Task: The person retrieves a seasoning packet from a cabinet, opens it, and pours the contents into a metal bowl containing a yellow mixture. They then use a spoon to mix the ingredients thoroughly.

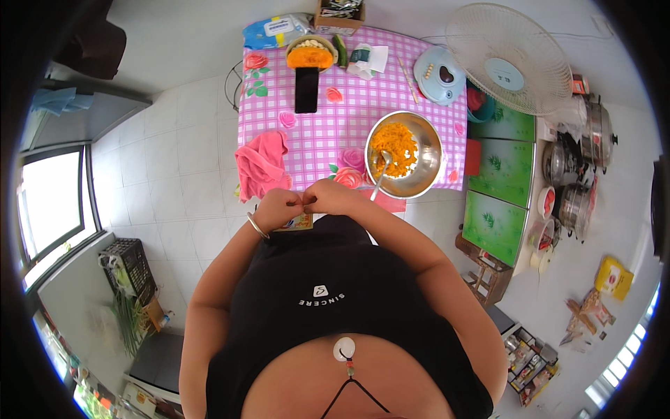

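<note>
My left hand (279,204) and my right hand (329,198) meet at the table's near edge, fingers pinched on the top of a small yellow and green packet (301,223). Its lower part shows against my black shirt. To the right of my hands stands a steel bowl (434,155) with orange mash (394,143) in it, which looks like mashed pumpkin. A metal spoon (380,178) rests in the mash, its handle leaning over the near rim. Close to my left hand lies a crumpled pink cloth (262,164).
A pink checked tablecloth (321,140) covers the table. Farther back are a black phone (306,91), a bowl with a cut pumpkin piece (309,57), a green cucumber-like vegetable (340,51) and a blue bag (276,29). An electric fan (506,73) stands at the right.
</note>
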Available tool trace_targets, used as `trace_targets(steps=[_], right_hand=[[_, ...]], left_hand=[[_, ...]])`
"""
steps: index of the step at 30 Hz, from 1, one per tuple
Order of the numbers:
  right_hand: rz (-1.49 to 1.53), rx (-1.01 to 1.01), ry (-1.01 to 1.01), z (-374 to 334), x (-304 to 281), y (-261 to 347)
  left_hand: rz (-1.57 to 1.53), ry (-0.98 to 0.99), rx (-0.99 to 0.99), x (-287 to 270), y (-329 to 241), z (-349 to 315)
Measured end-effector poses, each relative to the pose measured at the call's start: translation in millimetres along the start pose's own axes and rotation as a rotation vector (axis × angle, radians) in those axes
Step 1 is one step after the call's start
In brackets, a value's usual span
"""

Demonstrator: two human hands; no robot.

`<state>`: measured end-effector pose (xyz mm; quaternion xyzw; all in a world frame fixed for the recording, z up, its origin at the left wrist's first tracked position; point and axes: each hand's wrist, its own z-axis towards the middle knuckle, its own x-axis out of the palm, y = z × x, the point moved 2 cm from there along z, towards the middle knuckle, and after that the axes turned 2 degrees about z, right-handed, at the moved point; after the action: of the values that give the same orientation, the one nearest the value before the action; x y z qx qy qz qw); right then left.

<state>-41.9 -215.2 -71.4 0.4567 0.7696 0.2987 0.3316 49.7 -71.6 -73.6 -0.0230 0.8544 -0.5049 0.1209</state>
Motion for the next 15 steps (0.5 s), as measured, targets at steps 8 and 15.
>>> trace_targets(steps=[8,15], right_hand=[[-0.057,-0.1,-0.073,-7.7,10.3,-5.5],[-0.046,-0.079,-0.123,-9.5,12.8,-6.0]], left_hand=[[0.057,0.025,0.136,2.2,-0.2,-1.6],[0.17,-0.004,0.194,0.7,-0.5,-2.3]])
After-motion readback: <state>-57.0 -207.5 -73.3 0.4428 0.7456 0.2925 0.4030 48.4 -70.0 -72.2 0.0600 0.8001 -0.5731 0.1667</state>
